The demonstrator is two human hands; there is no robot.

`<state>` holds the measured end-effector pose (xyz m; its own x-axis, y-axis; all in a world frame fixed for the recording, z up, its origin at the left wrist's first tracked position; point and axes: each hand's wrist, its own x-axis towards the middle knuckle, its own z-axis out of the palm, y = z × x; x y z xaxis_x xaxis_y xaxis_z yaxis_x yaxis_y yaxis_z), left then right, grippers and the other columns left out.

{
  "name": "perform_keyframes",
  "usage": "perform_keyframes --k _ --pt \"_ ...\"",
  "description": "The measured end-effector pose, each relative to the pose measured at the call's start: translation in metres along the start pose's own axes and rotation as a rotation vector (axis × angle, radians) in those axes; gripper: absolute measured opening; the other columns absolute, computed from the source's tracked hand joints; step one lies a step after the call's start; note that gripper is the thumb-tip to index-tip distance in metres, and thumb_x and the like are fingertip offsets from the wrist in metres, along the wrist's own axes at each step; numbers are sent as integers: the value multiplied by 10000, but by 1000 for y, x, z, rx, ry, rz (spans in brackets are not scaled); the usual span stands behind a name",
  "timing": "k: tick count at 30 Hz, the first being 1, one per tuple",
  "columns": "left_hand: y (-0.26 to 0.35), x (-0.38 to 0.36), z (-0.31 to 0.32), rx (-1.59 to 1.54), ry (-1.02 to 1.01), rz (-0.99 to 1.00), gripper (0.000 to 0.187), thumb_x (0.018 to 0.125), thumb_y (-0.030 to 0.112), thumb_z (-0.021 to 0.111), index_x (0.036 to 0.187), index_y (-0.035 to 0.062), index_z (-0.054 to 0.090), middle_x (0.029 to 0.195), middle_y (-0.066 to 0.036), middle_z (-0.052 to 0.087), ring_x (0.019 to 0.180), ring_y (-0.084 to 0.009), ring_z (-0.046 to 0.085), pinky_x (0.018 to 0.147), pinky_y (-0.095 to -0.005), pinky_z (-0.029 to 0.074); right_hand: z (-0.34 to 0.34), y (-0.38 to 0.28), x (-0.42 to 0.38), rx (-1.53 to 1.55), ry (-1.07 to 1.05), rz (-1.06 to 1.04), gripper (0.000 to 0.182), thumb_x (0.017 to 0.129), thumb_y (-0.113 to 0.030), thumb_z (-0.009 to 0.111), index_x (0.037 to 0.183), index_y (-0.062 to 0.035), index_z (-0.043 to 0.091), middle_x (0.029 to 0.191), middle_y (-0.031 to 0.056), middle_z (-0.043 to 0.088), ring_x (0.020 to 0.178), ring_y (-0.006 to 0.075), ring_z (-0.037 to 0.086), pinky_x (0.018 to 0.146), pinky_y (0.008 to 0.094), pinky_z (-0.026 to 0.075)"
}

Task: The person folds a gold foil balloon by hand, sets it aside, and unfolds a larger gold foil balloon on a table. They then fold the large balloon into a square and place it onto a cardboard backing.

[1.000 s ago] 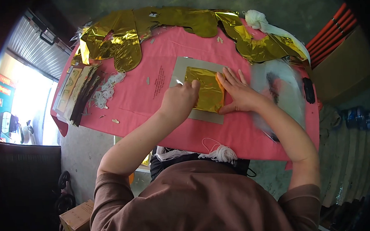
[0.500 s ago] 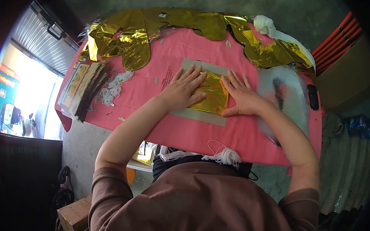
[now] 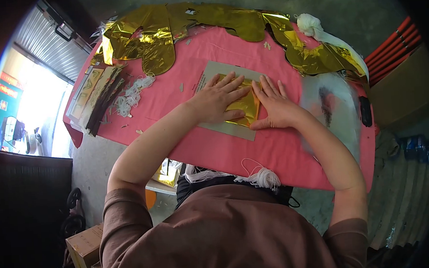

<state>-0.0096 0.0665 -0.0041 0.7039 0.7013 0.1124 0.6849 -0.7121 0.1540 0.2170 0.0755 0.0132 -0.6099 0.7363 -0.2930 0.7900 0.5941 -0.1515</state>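
A folded square of shiny gold foil (image 3: 245, 111) lies on a grey-brown cardboard sheet (image 3: 239, 131) on the pink-covered table. My left hand (image 3: 218, 99) rests flat over the foil's left part, fingers spread and pointing away from me. At the foil's right edge, my right hand (image 3: 277, 105) lies flat with fingers apart, its thumb touching the near corner and its fingertips near the far corner. Both palms face down and neither hand grips anything. The foil's left side is hidden under my left hand.
Large gold foil shapes (image 3: 157, 48) drape along the table's far edge. A stack of flat packets (image 3: 92, 97) and tangled white string (image 3: 129, 97) lie to the left. Clear plastic bags (image 3: 334, 110) and a black object (image 3: 365, 110) are at right; a string bundle (image 3: 265, 178) sits at the near edge.
The cardboard and the foil on it have shifted slightly left. My right hand has moved left along with the foil's edge; my left hand stays flat on it. The view has shifted slightly.
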Motion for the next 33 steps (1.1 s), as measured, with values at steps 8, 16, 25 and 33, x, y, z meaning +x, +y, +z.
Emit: perform_keyframes --k 8,16,25,33 --pt "-3 -1 6 8 14 17 730 833 549 494 1415 160 287 1477 -147 217 1378 -324 153 1098 -507 138 -2 -3 -17 96 60 38 1242 606 -675 663 1426 23 45 1495 212 58 1402 287 23 1114 478 31" --pt "1 -4 3 42 116 -53 844 817 633 450 1385 28 297 1437 -222 262 1362 -354 187 1096 -492 150 4 1 -15 82 78 19 1232 610 -686 649 1419 41 71 1491 222 65 1401 293 29 1112 483 30" --pt "6 1 1 -27 53 -13 911 825 678 377 1416 10 191 1420 -253 270 1353 -380 194 1099 -472 152 8 -18 2 80 87 12 1230 623 -718 610 1408 68 83 1481 249 70 1396 330 23 1100 519 -8" --pt "10 1 2 -13 62 -7 925 827 699 328 1441 48 96 1420 -273 248 1346 -427 167 1102 -490 127 10 -42 26 1 23 48 1109 710 -620 619 1439 -28 30 1499 201 46 1394 332 -46 1082 574 -20"
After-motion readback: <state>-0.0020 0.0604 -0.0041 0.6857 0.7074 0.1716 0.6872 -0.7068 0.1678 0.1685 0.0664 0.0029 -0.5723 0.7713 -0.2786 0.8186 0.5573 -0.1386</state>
